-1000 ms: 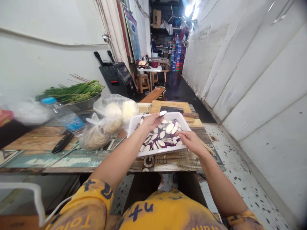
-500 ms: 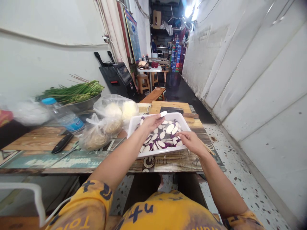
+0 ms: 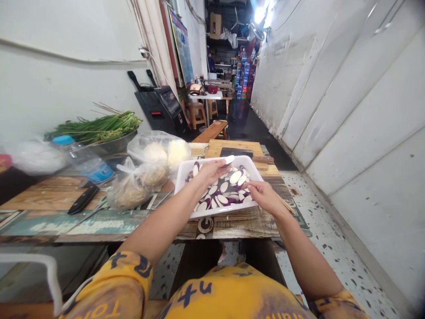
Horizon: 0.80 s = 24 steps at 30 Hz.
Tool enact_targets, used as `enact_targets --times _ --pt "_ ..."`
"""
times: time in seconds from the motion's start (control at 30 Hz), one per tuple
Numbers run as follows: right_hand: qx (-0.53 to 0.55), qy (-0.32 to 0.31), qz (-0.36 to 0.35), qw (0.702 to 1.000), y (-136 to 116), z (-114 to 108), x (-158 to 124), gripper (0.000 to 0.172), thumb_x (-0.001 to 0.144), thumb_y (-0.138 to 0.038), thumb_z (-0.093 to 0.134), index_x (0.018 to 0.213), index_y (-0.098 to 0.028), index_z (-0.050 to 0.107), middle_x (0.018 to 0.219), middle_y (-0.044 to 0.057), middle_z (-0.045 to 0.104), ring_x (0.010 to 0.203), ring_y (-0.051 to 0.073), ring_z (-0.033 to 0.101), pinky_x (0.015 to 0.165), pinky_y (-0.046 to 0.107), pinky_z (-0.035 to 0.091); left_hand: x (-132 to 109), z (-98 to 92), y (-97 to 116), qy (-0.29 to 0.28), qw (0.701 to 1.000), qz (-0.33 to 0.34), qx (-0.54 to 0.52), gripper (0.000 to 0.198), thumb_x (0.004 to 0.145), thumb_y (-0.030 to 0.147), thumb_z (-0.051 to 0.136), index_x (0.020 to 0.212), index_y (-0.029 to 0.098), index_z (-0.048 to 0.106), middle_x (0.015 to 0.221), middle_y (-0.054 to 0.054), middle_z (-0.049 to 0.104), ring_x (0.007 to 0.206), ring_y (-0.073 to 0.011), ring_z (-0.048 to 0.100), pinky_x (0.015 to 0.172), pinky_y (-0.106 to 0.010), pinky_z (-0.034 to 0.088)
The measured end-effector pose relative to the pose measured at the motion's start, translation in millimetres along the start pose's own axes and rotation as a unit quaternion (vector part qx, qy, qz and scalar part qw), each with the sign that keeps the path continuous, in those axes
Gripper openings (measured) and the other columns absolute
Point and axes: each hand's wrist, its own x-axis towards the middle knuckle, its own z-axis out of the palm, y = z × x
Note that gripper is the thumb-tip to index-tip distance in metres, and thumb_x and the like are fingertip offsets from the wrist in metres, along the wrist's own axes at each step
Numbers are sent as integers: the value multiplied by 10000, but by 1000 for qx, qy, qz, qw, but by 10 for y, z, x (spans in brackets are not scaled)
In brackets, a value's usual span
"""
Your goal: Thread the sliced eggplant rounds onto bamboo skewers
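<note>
A white tray [image 3: 179, 188] holds many oval eggplant slices [image 3: 223, 187] with pale flesh and purple skin. Over its far side my left hand [image 3: 213, 172] is closed on one eggplant slice [image 3: 229, 159], pinched at the fingertips with its pale face up. My right hand [image 3: 260, 193] is at the tray's right edge, thumb and fingers pinched together just above the slices; what they hold, if anything, is too small to make out. Thin wooden sticks [image 3: 284, 204] show beside the right wrist, partly hidden by it.
Behind the tray a cleaver [image 3: 237, 153] lies on a wooden cutting board [image 3: 215, 148]. To the left are tied plastic bags [image 3: 129, 191], a water bottle [image 3: 91, 165], a black-handled knife [image 3: 83, 199] and a metal bowl [image 3: 124, 142] of green vegetables. A wall runs along the right.
My left hand has moved slightly to the right over the tray with the eggplant slice, which is tilted a little differently. The right hand has hardly moved. The view has shifted slightly.
</note>
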Motion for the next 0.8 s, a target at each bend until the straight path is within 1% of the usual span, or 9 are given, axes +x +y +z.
enact_targets --times 0.17,0.33,0.43,0.5,0.57,0.6,0.63,0.7,0.8 --pt "7 14 5 1000 7 14 7 365 804 -321 406 895 -105 686 532 -6 508 496 100 420 490 208 324 -86 75 -42 -8 1000 -6 23 73 750 8 604 723 71 580 699 -96 650 700 -168 662 707 -287 555" --pt "21 34 3 999 -10 21 -4 370 804 -351 411 894 -107 675 531 -17 462 499 97 405 487 209 317 -186 167 -101 -51 995 -15 79 71 729 45 643 713 88 587 714 -76 645 614 -139 632 625 -260 513" --pt "20 40 -1 999 0 26 -2 378 805 -374 411 894 -112 670 523 -24 431 496 98 392 484 213 308 -204 189 -108 -57 993 -39 101 75 732 108 661 784 116 607 756 -68 652 627 -135 619 646 -278 503" --pt "24 51 -1 998 31 41 14 377 804 -381 411 882 -112 665 513 -28 410 485 96 377 480 216 302 -193 178 -103 -49 991 -50 111 103 776 193 631 866 147 614 771 -60 655 666 -139 616 678 -291 502" --pt "41 78 2 996 80 61 35 376 804 -385 413 880 -111 659 502 -34 388 471 94 362 469 216 291 -171 141 -93 -12 982 -7 186 97 805 239 585 859 164 617 755 -56 651 689 -144 611 695 -281 494" --pt "54 92 5 994 107 70 45 376 805 -387 412 887 -112 655 496 -38 377 461 92 353 459 215 282 -163 115 -88 9 963 37 266 79 795 235 587 806 165 623 736 -57 646 702 -151 609 703 -272 486" --pt "67 105 8 992 134 78 52 375 808 -389 410 897 -116 651 492 -41 369 453 91 347 451 214 276 -159 88 -84 31 926 84 367 61 767 215 608 737 165 627 717 -59 642 723 -162 609 717 -265 477" --pt "86 123 13 989 176 85 60 369 811 -390 408 907 -126 647 483 -47 359 439 89 337 440 210 272 -173 42 -84 44 800 147 580 83 691 194 668 626 166 624 704 -72 639 788 -200 609 757 -271 461" --pt "83 132 12 988 204 80 59 359 809 -389 414 893 -134 653 478 -45 373 441 91 357 447 207 293 -240 31 -122 19 606 138 783 163 665 308 691 677 150 649 798 -116 658 874 -268 611 780 -322 456"
